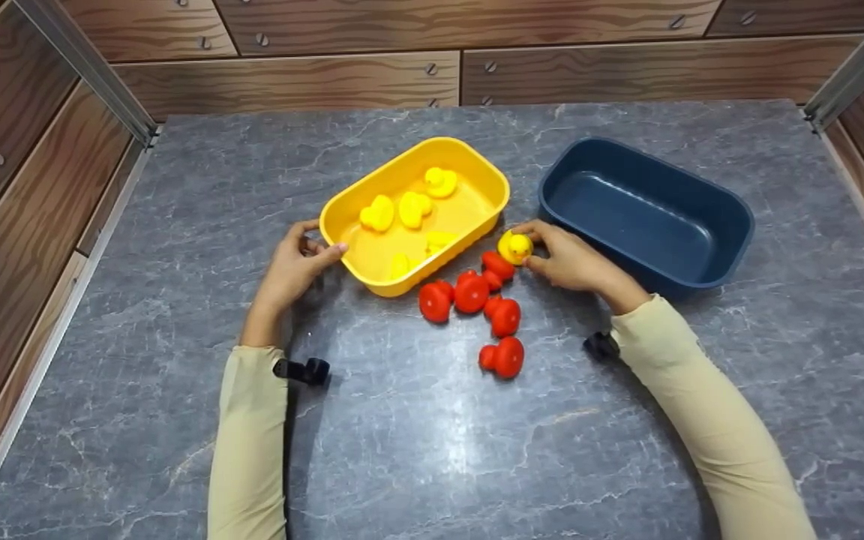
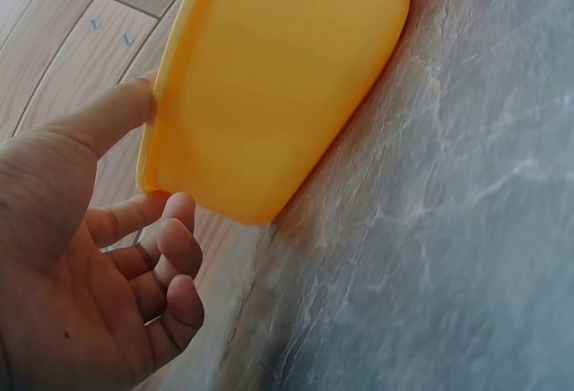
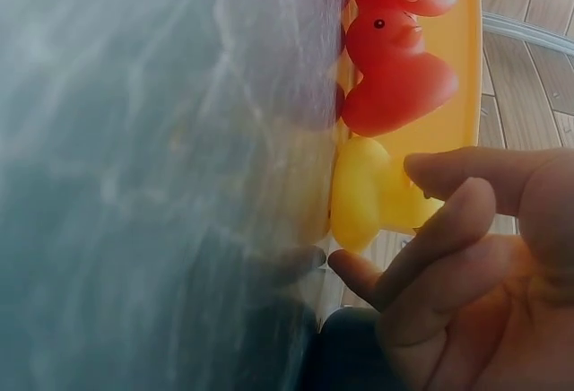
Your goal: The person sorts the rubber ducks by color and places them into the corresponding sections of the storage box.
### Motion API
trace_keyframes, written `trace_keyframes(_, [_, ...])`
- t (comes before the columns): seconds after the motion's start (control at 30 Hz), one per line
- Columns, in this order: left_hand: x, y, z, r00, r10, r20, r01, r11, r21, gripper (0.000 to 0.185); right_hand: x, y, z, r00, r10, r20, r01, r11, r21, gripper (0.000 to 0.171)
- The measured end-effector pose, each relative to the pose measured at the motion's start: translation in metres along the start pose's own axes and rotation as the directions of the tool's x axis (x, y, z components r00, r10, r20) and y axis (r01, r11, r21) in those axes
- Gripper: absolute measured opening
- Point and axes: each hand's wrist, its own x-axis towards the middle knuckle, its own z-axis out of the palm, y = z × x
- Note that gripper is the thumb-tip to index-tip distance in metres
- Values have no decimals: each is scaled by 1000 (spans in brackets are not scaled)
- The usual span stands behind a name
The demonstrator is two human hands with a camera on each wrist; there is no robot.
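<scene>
My left hand (image 1: 293, 262) grips the near left end of a yellow tub (image 1: 394, 290), thumb over the rim and a finger beneath it in the left wrist view. Several yellow rubber ducks (image 1: 441, 182) lie scattered inside the tub. With thumb and fingers, my right hand (image 1: 571, 259) holds another yellow rubber duck (image 1: 515, 247) by its upper part, low at the table surface, between the yellow tub and a dark blue tub (image 1: 642, 214). In the right wrist view, a red rubber duck (image 3: 395, 77) sits beside the held duck.
Several red rubber ducks (image 1: 505, 358) form a loose group on the grey marbled table (image 1: 402, 450), in front of the yellow tub. The blue tub stands right behind my right hand. Wood-patterned panels (image 1: 342, 79) border the table at the back and sides.
</scene>
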Motion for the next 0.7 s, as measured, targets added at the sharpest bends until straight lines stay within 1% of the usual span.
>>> trace_keyframes(0.17, [0,0,0,1000,-2,2,2,1000,-5,59,0,1,1,1000,-1,-16,2,1000,20,39])
trace_keyframes(0.3, [0,0,0,1000,-10,5,9,1000,11,61,0,2,2,1000,-2,-30,3,1000,30,36])
trace_keyframes(0.53, [0,0,0,1000,-6,0,6,999,39,60,-2,1,2,999,8,-40,-8,1000,9,34])
trace_keyframes(0.7, [1,-1,0,1000,-6,-1,6,999,44,60,-5,0,2,998,-5,-64,6,1000,15,32])
